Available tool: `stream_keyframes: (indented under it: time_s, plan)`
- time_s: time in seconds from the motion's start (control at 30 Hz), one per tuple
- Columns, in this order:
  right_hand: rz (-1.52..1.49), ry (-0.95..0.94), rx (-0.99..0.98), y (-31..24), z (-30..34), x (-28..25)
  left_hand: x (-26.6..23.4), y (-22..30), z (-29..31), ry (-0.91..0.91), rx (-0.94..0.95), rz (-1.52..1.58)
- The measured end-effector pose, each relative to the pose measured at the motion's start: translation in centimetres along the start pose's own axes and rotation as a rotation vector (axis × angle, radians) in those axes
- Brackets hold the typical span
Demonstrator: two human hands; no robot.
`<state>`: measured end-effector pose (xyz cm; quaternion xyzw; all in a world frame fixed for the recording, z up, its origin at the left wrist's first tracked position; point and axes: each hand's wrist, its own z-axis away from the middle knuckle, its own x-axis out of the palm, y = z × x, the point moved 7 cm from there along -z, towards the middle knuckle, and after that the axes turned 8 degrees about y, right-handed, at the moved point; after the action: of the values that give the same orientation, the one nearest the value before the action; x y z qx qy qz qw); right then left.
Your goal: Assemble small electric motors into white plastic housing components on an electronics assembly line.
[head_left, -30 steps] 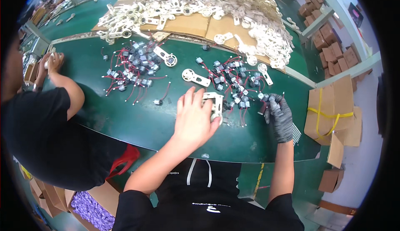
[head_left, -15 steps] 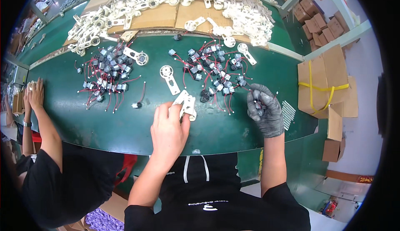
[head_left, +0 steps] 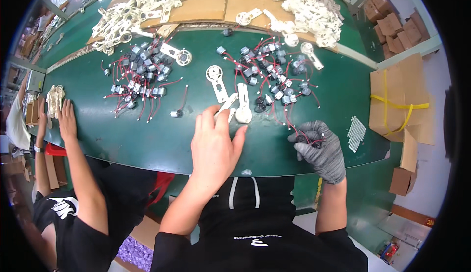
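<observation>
My bare left hand (head_left: 215, 144) is low over the green table, thumb apart from the fingers. Its fingertips are at a white plastic part (head_left: 227, 106), partly hidden behind them. Just right of these fingers lies another white plastic part (head_left: 243, 107), round end toward me. Beyond them is a white part with a spoked ring (head_left: 215, 73). My right hand (head_left: 321, 151), in a grey glove, is closed around small motors with red wires (head_left: 310, 140), mostly hidden by the fingers. A pile of small motors (head_left: 274, 73) with red wires lies beyond it.
Another motor pile (head_left: 142, 70) lies left, with a single motor (head_left: 176, 113) nearer me. White parts heap on cardboard (head_left: 201, 13) at the back. A sheet of white dots (head_left: 356, 133) and a carton (head_left: 400, 97) are right. A co-worker's hands (head_left: 67, 117) are left.
My left fingers have loosened from the white parts, which now lie spread on the table. My right hand has drawn back from the motor pile toward me. The whole view has shifted.
</observation>
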<state>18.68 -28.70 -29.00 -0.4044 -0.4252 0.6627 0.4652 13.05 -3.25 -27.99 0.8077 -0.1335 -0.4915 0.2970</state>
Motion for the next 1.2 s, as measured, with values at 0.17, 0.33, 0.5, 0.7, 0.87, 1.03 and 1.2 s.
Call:
stream_keyframes:
  time_s: [0.17,0.33,0.5,0.7,0.87,1.03,1.2]
  plan:
    - [0.004,0.001,0.008,1.3,0.8,0.4,-0.2,-0.1,1.9,-0.095,-0.034,0.01]
    - [0.088,0.006,-0.064,1.4,1.4,2.1,-1.4,0.5,3.7,-0.159,-0.035,0.066]
    - [0.116,-0.054,-0.166,2.0,1.5,2.7,-1.9,0.1,4.5,-0.115,0.022,0.022]
    - [0.106,-0.045,-0.079,2.0,1.6,2.6,-1.4,-0.6,5.6,0.109,0.213,-0.113]
    - [0.042,0.011,-0.054,2.5,1.9,2.2,-1.4,0.2,6.1,0.072,0.26,-0.116]
    - [0.018,0.087,-0.085,2.9,2.3,2.4,-1.2,0.5,5.6,0.022,0.265,-0.081]
    - [0.03,0.099,-0.025,2.6,2.9,2.4,-0.3,1.3,5.6,-0.073,0.205,0.047]
